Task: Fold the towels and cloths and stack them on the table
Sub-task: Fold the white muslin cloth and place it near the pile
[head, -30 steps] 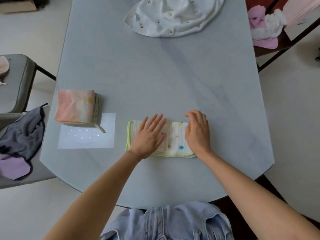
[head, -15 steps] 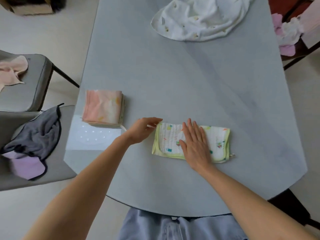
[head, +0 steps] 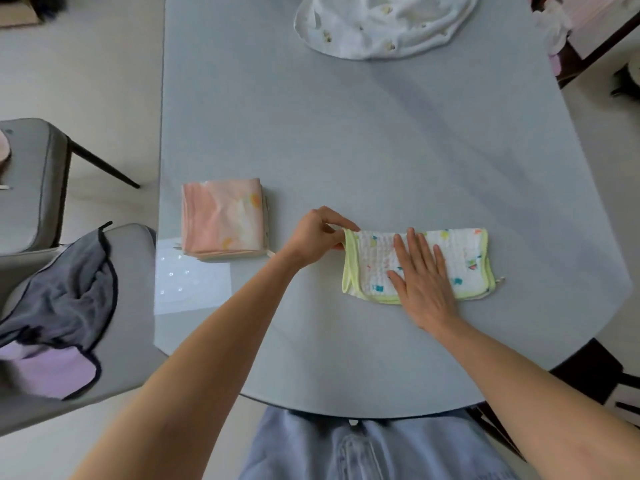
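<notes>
A small white cloth with a green border lies folded into a strip near the front of the grey table. My right hand presses flat on the cloth's middle, fingers spread. My left hand pinches the cloth's left far corner. To the left sits a folded pink towel stack. A crumpled white cloth lies at the table's far end.
Two grey chairs stand left of the table; the nearer chair carries a grey and purple cloth. A white paper sheet lies by the pink stack. More pink and white cloths sit on a chair at the far right.
My left hand came off the cloth, swung left and now pinches its left corner. My right hand shifted from the right end to press flat on the middle.
</notes>
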